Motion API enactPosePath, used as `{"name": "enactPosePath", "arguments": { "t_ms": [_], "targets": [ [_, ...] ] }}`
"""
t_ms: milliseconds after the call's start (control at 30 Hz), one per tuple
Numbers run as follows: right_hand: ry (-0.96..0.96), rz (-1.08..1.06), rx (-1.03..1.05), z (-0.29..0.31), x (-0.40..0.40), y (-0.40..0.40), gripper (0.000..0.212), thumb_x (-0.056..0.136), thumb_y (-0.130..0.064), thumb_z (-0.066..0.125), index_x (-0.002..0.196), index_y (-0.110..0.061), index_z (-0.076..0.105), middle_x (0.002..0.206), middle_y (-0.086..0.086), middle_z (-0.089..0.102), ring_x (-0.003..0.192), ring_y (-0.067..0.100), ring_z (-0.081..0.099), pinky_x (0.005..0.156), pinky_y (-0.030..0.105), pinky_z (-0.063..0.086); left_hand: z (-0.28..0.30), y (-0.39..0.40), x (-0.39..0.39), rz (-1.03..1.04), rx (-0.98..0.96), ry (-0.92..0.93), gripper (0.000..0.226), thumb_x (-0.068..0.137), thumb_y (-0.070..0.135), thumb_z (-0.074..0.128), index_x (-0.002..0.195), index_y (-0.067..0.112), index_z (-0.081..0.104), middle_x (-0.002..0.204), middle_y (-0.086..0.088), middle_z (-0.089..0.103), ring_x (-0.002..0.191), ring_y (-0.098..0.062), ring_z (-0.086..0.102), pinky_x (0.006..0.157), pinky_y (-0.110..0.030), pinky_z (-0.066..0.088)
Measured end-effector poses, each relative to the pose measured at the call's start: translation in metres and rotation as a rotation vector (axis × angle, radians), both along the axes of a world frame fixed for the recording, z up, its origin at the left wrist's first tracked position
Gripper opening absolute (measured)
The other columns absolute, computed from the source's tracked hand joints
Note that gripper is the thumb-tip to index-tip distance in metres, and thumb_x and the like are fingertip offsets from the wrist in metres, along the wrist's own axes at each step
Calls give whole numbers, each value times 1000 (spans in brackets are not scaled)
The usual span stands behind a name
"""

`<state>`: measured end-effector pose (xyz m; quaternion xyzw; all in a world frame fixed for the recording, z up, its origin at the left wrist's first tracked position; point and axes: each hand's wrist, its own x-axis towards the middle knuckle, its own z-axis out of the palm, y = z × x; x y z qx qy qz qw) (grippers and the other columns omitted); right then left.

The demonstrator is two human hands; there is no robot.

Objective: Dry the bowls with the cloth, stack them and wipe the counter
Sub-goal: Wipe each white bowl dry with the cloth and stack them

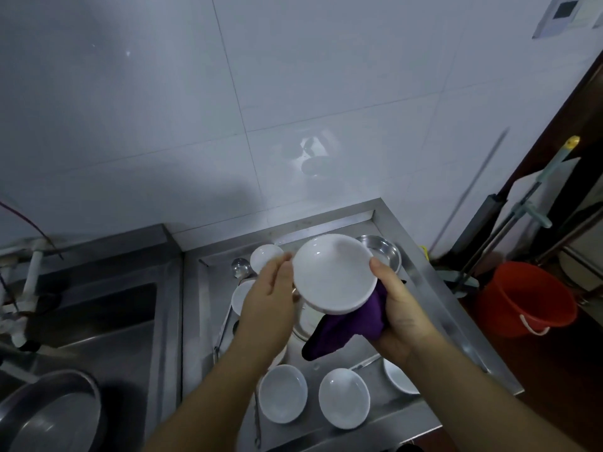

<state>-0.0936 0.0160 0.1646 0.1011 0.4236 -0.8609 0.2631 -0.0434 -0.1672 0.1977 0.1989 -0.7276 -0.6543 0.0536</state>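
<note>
The round white ceramic bowl (332, 274) is held up in the middle of the frame, above the shiny steel counter (434, 308). It sits right between the two hands. The left hand (272, 295) is on the bowl's left edge, with its fingers straight along the rim. The right hand (396, 303) is on the bowl's right edge, with the thumb over the rim. This hand also holds the dark purple cloth (346, 331) bunched under the bowl, so the cloth touches the bowl's bottom and hangs down toward the lower middle of the frame.

The bowl is tipped so its open side faces up and toward the camera. It is round, so it has no long side. Both hands are touching it, so neither is nearer.

The bowl looks smooth, white and shallow, with a thick rim. I cannot tell if it is wet or dry.

I think the person is drying the underside now. The inside may come next, so the cloth would have to come up from below.

More small white bowls wait on the counter: one at lower middle (283, 393), one just right of it (344, 398), and one at the back (265, 257). None are stacked that I can see, so most of the job looks left to do.
</note>
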Motion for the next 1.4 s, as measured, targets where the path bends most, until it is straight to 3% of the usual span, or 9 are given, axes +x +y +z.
{"name": "enactPosePath", "arguments": {
  "t_ms": [67, 167, 300, 500, 667, 867, 1100, 1267, 1400],
  "targets": [
    [-21, 3, 43, -4, -3, 12, 53, 80, -56, 81, 119, -21, 79, 128, 17, 73, 112, 33, 74, 79, 43, 63, -9, 6, -8, 23, 264, -93, 25, 110, 35, 50, 116, 31, 74, 103, 6, 81, 97, -16, 78, 72, -23, 62],
    [-76, 11, 120, -14, -10, 34, 50, 84, -53, 77, 121, -19, 79, 127, 16, 74, 114, 32, 73, 81, 42, 63, -30, 17, -19, 4, 394, -183, 22, 109, 31, 56, 114, 26, 77, 109, -3, 81, 100, -23, 79, 77, -33, 64],
    [-97, -2, 259, -30, -26, 66, 68, 71, -45, 91, 129, -14, 72, 123, 15, 76, 112, 33, 74, 80, 43, 61, -55, 33, -35, -59, 417, -235, 25, 109, 28, 56, 126, 20, 73, 117, -8, 79, 107, -26, 78, 84, -35, 64],
    [-108, -79, 393, -60, -65, 118, 46, 77, -21, 88, 118, -9, 72, 109, 16, 79, 97, 31, 78, 71, 39, 64, -81, 72, -68, -101, 416, -303, 24, 105, 24, 63, 126, 19, 74, 117, -10, 79, 108, -30, 77, 89, -42, 64],
    [-51, -71, 589, -94, -107, 155, 28, 82, -2, 85, 106, -8, 73, 96, 13, 80, 79, 21, 78, 63, 27, 60, -114, 113, -97, -72, 420, -403, 21, 105, 18, 62, 122, 15, 75, 109, -11, 81, 101, -28, 79, 77, -35, 64],
    [15, 112, 808, -143, -150, 189, 33, 77, -6, 84, 105, -17, 72, 100, 11, 77, 96, 33, 74, 86, 49, 60, -163, 145, -118, 0, 419, -524, 23, 105, 15, 59, 124, 14, 72, 106, -8, 81, 97, -23, 79, 77, -35, 65],
    [197, 276, 1092, -193, -190, 199, 38, 68, -3, 85, 77, -27, 56, 64, -19, 62, 62, -1, 53, 55, 9, 42, -210, 169, -139, 56, 443, -628, 16, 104, 14, 61, 111, 20, 73, 102, -7, 82, 95, -22, 80, 79, -36, 65],
    [291, 387, 1187, -221, -210, 194, 29, 69, -8, 79, 86, -24, 61, 79, -5, 68, 75, 19, 60, 67, 30, 48, -243, 178, -158, 112, 417, -674, 19, 105, 6, 55, 103, 20, 69, 107, -11, 76, 101, -25, 75, 78, -36, 66],
    [314, 424, 1230, -242, -213, 185, 28, 74, -8, 76, 93, -20, 60, 85, 4, 67, 81, 29, 59, 68, 35, 46, -269, 179, -166, 158, 407, -710, 21, 105, 2, 52, 102, 17, 67, 105, -13, 74, 98, -26, 73, 84, -41, 64]
  ]
}}
